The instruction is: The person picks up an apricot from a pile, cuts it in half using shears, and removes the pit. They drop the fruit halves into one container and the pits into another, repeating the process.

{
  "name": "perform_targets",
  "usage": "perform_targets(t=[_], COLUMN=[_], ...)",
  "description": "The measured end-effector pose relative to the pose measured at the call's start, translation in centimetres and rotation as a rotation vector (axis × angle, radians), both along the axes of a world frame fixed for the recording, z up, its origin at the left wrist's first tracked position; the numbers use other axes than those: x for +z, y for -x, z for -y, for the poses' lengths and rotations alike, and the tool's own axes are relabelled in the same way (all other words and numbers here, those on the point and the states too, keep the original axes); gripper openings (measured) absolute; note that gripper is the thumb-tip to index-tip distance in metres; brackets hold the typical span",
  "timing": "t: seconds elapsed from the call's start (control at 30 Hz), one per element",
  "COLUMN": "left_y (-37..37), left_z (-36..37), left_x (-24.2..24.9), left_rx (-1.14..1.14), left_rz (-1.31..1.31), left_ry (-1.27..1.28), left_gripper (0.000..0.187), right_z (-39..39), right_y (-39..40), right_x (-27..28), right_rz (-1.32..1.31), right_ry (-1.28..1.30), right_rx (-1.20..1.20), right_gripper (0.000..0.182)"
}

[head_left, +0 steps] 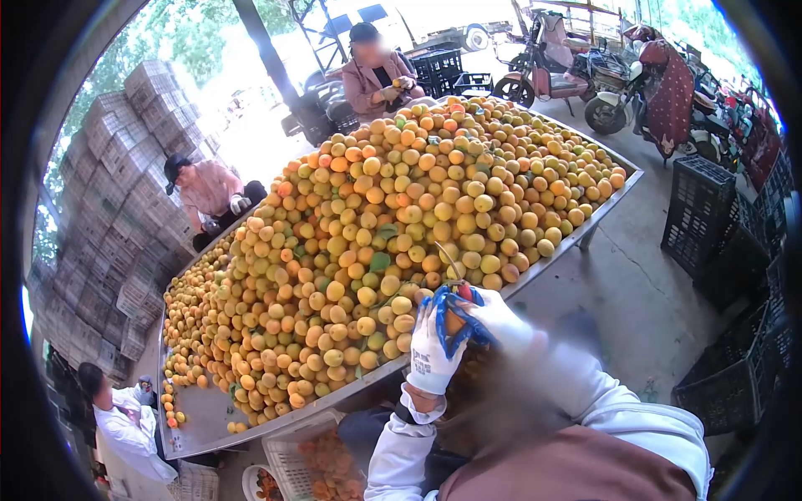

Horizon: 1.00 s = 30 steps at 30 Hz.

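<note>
My left hand [433, 351], in a white glove with blue-coated fingers, closes around an apricot [454, 322] at the near edge of the heap. My right hand [493, 319], gloved the same way, meets it from the right. Between the fingers of my right hand shows a red-handled tool [464, 290], from which a thin curved piece points up over the fruit; its kind I cannot tell. Both hands are held together just above the rim of a metal sorting table [576, 242], in front of the piled apricots [359, 250].
Below the near rim stand a white crate [288, 472] of orange fruit halves and a white bucket [252, 484]. Three people sit around the table's far and left sides. Black crates [700, 209] stack at right, motorbikes [551, 63] behind, pale crates [125, 184] at left.
</note>
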<state>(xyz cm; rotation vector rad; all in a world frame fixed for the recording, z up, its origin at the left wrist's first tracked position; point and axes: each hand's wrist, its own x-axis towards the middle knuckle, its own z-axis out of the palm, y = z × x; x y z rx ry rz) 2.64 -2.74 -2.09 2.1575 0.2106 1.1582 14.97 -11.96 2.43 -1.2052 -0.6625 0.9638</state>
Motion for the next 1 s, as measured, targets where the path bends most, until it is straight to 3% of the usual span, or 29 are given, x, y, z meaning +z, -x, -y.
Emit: perform_targets(t=[0.07,0.27,0.33,0.4,0.6,0.67,0.73,0.8,0.87,0.93,1.0], left_y=[0.2,1.4,1.7,1.4,0.1,-0.5,-1.3,-2.1,-2.9,-3.5,-3.9], left_z=[0.0,0.1,0.4,0.4,0.0,0.2,0.5,1.1,1.7,1.9,2.1], left_x=[0.4,2.0,2.3,1.9,-1.0,-0.9,-1.2,-1.1,-1.2,-1.7,-1.9], left_rx=[0.175,0.394,0.436,0.41,0.393,0.385,0.349,0.354,0.333,0.347,0.333], left_rz=[-0.113,-0.322,-0.457,-0.427,-0.159,-0.108,0.058,0.067,0.142,0.145,0.162], left_ry=[-0.321,-0.614,-0.557,-0.548,-0.449,-0.397,-0.235,-0.16,0.169,0.177,0.204], left_gripper=[0.062,0.075,0.075,0.069,0.056,0.05,0.044,0.04,0.037,0.034,0.035], right_z=[0.2,0.0,0.2,0.0,-0.6,-1.3,-1.4,-1.9,-2.6,-2.7,-2.7], right_y=[-0.6,-0.5,-0.4,-0.3,0.0,0.4,0.6,1.6,1.4,1.6,1.7], right_x=[-0.3,-1.1,-0.8,0.0,-0.6,-1.9,-1.8,-2.0,-3.8,-4.1,-4.1], right_rz=[-0.002,-0.114,-0.098,-0.074,-0.111,-0.182,-0.224,-0.229,-0.188,0.017,0.035], right_ry=[0.1,0.102,0.097,0.15,0.132,0.06,0.071,-0.101,-0.118,-0.155,-0.17], right_rx=[0.079,0.074,0.094,0.114,0.142,0.051,0.077,-0.12,-0.168,-0.323,-0.356], right_gripper=[0.03,0.034,0.036,0.038,0.036,0.034,0.031,0.027,0.021,0.02,0.019])
